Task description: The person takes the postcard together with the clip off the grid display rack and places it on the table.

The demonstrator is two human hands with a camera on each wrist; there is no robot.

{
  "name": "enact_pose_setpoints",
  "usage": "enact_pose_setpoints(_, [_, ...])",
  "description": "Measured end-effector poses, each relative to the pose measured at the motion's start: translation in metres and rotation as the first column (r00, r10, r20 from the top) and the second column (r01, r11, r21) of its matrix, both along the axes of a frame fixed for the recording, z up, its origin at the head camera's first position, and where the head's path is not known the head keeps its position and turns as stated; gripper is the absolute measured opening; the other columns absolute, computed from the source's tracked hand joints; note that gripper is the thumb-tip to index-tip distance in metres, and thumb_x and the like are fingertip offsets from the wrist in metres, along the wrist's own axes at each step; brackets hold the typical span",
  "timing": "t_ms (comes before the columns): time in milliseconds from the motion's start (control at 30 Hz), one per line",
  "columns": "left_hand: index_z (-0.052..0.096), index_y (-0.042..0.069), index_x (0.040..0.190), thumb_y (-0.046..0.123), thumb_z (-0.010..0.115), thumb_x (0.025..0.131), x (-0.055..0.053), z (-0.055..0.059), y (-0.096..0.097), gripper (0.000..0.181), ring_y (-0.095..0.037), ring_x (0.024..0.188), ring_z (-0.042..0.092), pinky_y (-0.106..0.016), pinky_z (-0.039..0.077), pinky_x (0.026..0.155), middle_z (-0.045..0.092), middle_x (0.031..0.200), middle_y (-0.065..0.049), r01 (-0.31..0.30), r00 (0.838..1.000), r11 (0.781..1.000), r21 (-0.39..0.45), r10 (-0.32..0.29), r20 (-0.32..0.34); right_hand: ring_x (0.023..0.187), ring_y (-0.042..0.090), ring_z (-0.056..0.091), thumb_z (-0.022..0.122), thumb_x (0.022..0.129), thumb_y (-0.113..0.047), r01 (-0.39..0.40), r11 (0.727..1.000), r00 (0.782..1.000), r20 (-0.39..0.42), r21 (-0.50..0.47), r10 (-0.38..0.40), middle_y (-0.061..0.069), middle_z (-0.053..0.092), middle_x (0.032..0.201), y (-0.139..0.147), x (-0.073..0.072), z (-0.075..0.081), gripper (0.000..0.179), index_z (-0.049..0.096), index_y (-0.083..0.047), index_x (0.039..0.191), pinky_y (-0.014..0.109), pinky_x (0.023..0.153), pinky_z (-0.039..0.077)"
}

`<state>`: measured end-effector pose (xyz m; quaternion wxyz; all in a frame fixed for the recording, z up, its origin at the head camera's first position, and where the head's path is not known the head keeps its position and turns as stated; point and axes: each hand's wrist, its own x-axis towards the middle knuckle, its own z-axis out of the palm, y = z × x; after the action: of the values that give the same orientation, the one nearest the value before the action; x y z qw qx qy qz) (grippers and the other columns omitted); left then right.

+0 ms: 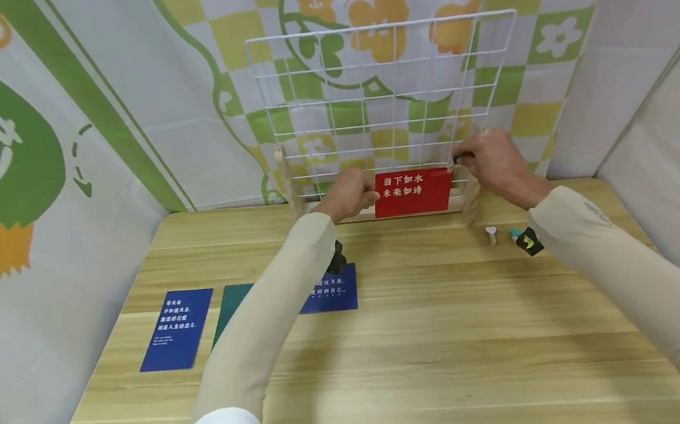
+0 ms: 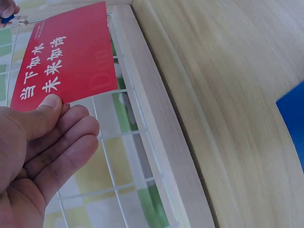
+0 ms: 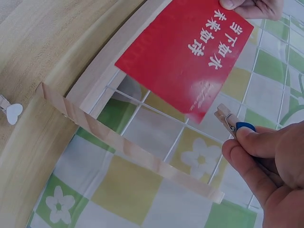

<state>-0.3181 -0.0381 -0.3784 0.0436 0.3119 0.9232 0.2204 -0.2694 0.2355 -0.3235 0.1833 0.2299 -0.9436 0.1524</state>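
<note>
My left hand (image 1: pixel 347 195) pinches the left edge of a red card (image 1: pixel 417 200) with white writing, thumb in front. The card stands before the lower part of a white wire grid (image 1: pixel 394 122). My right hand (image 1: pixel 498 159) pinches a small wooden clothespin (image 3: pixel 228 119) with a blue piece on it, between thumb and forefinger. In the right wrist view the clothespin's tip is close to the card's corner, seemingly apart from it. The left wrist view shows the thumb on the card (image 2: pixel 71 61), with the other fingers curled loosely.
Wooden feet (image 1: pixel 469 201) hold the grid on a wooden table (image 1: pixel 457 359). Blue cards (image 1: pixel 177 330) and a green card (image 1: pixel 233 308) lie to the left, partly under my left arm. A white-heart clothespin (image 1: pixel 492 234) and a teal one (image 1: pixel 515 233) lie to the right.
</note>
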Motion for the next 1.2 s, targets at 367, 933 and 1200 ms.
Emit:
enact_pose_setpoints(367, [0.045, 0.014, 0.053, 0.009, 0.061, 0.096, 0.010, 0.011, -0.017, 0.047, -0.009, 0.052, 0.038, -0.021, 0.034, 0.053, 0.048, 0.052, 0.002, 0.001, 1.000, 1.000, 0.003, -0.001, 0.006, 0.084, 0.039, 0.071, 0.064, 0.088, 0.006, 0.038, 0.999, 0.998, 0.048, 0.002, -0.038, 0.025, 0.073, 0.095, 0.014, 0.008, 0.008, 0.014, 0.075, 0.006, 0.097, 0.050, 0.072, 0.057])
enact_pose_setpoints(933, [0.068, 0.004, 0.063, 0.011, 0.063, 0.095, 0.029, 0.016, -0.057, 0.033, -0.008, 0.053, 0.041, -0.021, 0.037, 0.054, 0.059, 0.057, -0.001, 0.043, 0.999, 0.994, -0.096, -0.046, -0.027, 0.074, 0.041, 0.069, 0.068, 0.085, 0.005, 0.040, 0.999, 0.999, 0.019, 0.034, -0.040, 0.026, 0.072, 0.087, 0.044, 0.024, -0.005, 0.009, 0.075, 0.005, 0.090, 0.054, 0.068, 0.055])
enact_pose_setpoints(1200, [0.075, 0.004, 0.070, 0.012, 0.066, 0.094, 0.037, 0.014, -0.071, 0.027, -0.012, 0.059, 0.065, -0.026, 0.053, 0.062, 0.074, 0.069, -0.005, 0.039, 0.999, 0.996, -0.084, -0.041, -0.018, 0.079, 0.043, 0.070, 0.069, 0.084, 0.005, 0.037, 0.998, 0.999, 0.007, 0.056, -0.038, 0.026, 0.072, 0.089, 0.063, 0.027, -0.012, 0.008, 0.075, 0.007, 0.090, 0.056, 0.071, 0.055])
